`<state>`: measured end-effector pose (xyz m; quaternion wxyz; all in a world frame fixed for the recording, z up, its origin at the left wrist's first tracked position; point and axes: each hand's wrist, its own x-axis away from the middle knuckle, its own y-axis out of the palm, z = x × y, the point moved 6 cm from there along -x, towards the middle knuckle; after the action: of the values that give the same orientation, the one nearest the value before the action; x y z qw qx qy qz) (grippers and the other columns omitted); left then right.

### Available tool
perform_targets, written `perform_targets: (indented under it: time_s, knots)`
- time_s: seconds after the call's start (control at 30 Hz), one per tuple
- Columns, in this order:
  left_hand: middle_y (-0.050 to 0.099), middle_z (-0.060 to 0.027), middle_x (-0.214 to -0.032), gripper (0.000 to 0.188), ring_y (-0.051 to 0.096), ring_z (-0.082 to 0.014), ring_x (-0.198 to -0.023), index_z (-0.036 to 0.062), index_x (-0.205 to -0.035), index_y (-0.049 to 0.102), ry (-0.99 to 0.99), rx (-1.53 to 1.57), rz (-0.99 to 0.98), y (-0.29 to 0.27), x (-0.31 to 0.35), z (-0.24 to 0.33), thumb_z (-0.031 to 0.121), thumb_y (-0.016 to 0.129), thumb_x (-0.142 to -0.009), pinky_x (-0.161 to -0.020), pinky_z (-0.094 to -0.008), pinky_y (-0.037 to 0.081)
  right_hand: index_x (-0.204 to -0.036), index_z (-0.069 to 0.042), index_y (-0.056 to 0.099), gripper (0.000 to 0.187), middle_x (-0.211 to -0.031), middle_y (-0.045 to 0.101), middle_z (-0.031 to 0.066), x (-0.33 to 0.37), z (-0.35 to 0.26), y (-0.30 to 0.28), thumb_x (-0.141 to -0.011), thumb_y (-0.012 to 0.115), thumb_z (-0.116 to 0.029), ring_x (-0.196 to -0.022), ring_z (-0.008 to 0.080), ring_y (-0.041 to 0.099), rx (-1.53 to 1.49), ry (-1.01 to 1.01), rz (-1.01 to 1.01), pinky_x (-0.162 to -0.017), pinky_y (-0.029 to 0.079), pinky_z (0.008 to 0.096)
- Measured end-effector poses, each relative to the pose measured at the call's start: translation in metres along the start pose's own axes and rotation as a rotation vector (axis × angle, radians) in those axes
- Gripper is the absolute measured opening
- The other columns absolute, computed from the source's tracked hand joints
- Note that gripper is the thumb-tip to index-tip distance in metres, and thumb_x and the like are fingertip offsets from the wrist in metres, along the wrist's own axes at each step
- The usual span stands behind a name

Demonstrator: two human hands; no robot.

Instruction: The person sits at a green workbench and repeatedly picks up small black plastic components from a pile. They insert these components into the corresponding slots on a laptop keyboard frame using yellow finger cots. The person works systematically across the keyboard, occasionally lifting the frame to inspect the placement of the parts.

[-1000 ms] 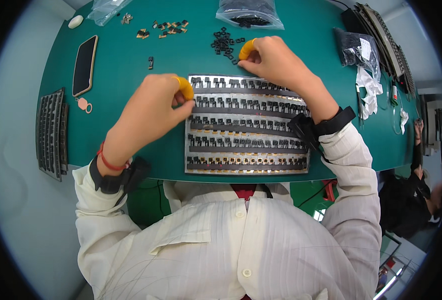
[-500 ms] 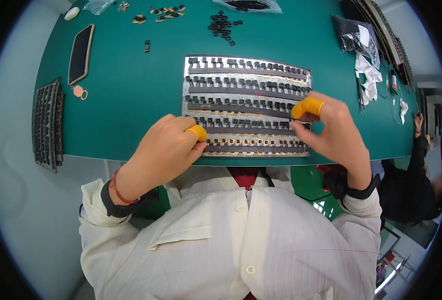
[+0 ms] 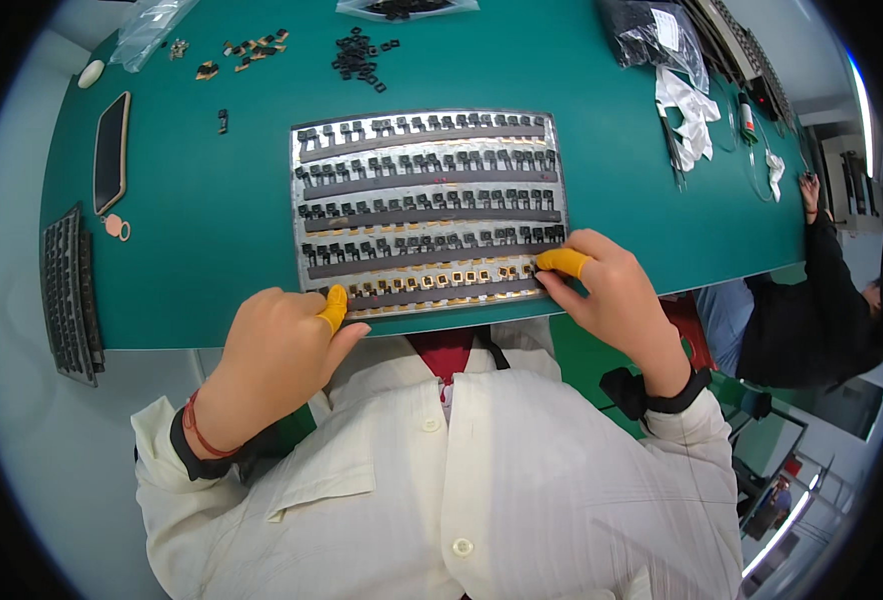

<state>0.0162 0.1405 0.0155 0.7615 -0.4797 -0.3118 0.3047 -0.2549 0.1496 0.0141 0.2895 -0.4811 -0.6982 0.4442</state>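
A metal tray [image 3: 427,310] with several rows of small black square parts [image 3: 417,160] and grey strips lies near the table's front edge. In its nearest row the small parts [image 3: 457,277] show gold-coloured squares. My left hand [image 3: 287,340] is at the left end of that row, its yellow-covered index finger on the tray and its thumb held apart; I see nothing in it. At the row's right end is my right hand [image 3: 612,295], index finger in a yellow cover and thumb brought close together. Whatever sits between those tips is too small to name.
Loose black parts [image 3: 357,58] and gold-and-black pieces [image 3: 254,48] lie beyond the tray. A phone [image 3: 112,150] and stacked dark trays [image 3: 70,290] are at left. A black-filled bag [image 3: 652,38] and white cloth [image 3: 690,115] lie at right. Another person [image 3: 802,310] is at far right.
My right hand has come down from a middle row's right end to the nearest row's right end. My left thumb has moved away from the index finger. The whole view has shifted.
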Motion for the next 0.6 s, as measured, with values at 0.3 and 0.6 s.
perform_targets:
  time_s: [0.3, 0.6]
  knots:
    - [0.072, -0.0152, -0.088, 0.031, 0.069, -0.0204, -0.081, -0.0041, -0.107, 0.071, -0.088, 0.332, 0.183, -0.072, -0.078, -0.062, 0.018, 0.073, -0.085, -0.079, -0.0315, 0.053, -0.058, -0.002, 0.059, 0.044, -0.056, 0.049, 0.0089, 0.005, -0.027, 0.014, -0.086, 0.073, -0.032, -0.049, 0.0276, 0.053, 0.211, -0.019, -0.116, -0.044, 0.042, 0.0392]
    - [0.072, -0.0154, -0.081, 0.028, 0.07, -0.0215, -0.073, -0.0055, -0.1, 0.071, -0.002, 0.297, 0.319, -0.047, -0.17, -0.075, 0.012, 0.076, -0.08, -0.07, -0.031, 0.055, -0.066, 0.002, 0.067, 0.04, -0.061, 0.06, 0.0185, -0.03, -0.032, -0.009, -0.088, 0.069, -0.031, -0.057, 0.0349, 0.061, 0.155, -0.074, -0.447, -0.054, 0.049, 0.0427]
